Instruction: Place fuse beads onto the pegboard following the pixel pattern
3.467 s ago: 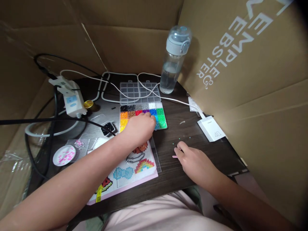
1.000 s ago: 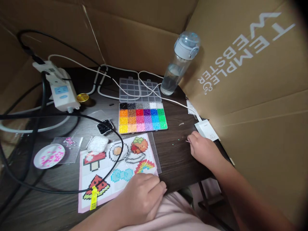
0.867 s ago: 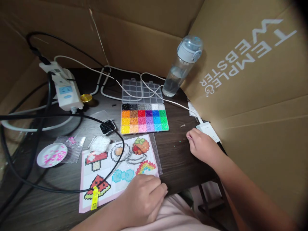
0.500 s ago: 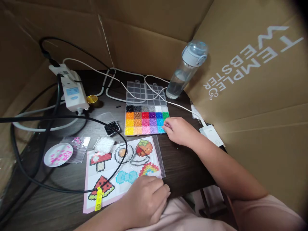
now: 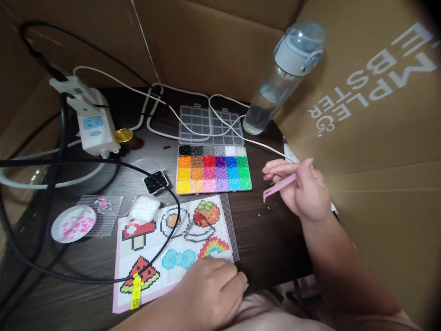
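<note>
Pink tweezers (image 5: pixel 280 187) lie across the palm of my right hand (image 5: pixel 303 188), held under the thumb, their tips pointing left. That hand is turned palm up, right of the bead box (image 5: pixel 214 169), whose compartments hold beads sorted by colour. Two tiny green beads (image 5: pixel 259 214) are on the dark table below the tweezers. My left hand (image 5: pixel 215 287) rests closed at the lower edge of the pattern sheet (image 5: pixel 172 287); whatever it may hold is hidden. The sheet shows a mushroom, egg, watermelon, bow and rainbow.
Left of the sheet are a white dish (image 5: pixel 74 224) of pink beads, a pegboard (image 5: pixel 112 225) and small boxes of white (image 5: pixel 144 209) and black beads (image 5: pixel 155 182). A water bottle (image 5: pixel 275 87), power strip (image 5: pixel 91 119) and loose black cable (image 5: pixel 103 279) surround them.
My right hand has moved right, away from the bead box, and turned palm up with the pink tweezers. A second green bead now shows on the table. The view has shifted slightly.
</note>
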The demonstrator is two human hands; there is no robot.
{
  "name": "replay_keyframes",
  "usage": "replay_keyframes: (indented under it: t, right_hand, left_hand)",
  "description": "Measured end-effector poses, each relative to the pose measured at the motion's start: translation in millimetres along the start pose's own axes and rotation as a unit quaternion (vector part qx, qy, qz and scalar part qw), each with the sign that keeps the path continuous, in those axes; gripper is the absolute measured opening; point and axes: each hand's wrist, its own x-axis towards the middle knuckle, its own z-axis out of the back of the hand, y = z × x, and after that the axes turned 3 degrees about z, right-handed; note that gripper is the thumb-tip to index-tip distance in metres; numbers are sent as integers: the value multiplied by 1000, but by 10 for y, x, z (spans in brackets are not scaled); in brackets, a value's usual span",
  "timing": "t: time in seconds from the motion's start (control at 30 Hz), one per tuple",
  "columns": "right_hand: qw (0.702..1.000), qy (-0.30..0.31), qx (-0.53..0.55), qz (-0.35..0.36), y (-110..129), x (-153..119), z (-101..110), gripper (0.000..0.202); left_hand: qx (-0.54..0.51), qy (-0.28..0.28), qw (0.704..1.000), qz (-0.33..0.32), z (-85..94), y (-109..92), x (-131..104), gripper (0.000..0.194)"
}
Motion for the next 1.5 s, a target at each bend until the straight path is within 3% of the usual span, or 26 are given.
replay_keyframes:
  t: [0.1,0.3,0.43,0.6,0.77,1.03,1.5]
  right_hand:
    - [997,-24,45,-55,-152,-12,-31,63]
    - [985,15,143,-98,-278,-27,-84,52]
    - [988,23,124,-85,-277,-40,-82,31]
    - [994,11,100,-50,-339,-67,-61,18]
    - [997,71,34,3,-379,-105,-84,11]
    - [996,72,-56,-7,-387,-72,-136,16]
    - [996,67,-48,-28,-389,-55,-186,13]
  left_hand:
    - [-2,-16,1000,3,-37,10,5,23]
    - [-20,-40,999,10,-71,42,18,23]
    - [-28,-48,998,17,-71,49,27,25]
    - [-29,-48,998,17,-50,52,51,24]
    - [-19,-56,998,14,-44,49,49,20]
    - [-22,-46,999,16,-91,36,-16,22]
    - [-19,-64,998,12,-98,39,-3,23]
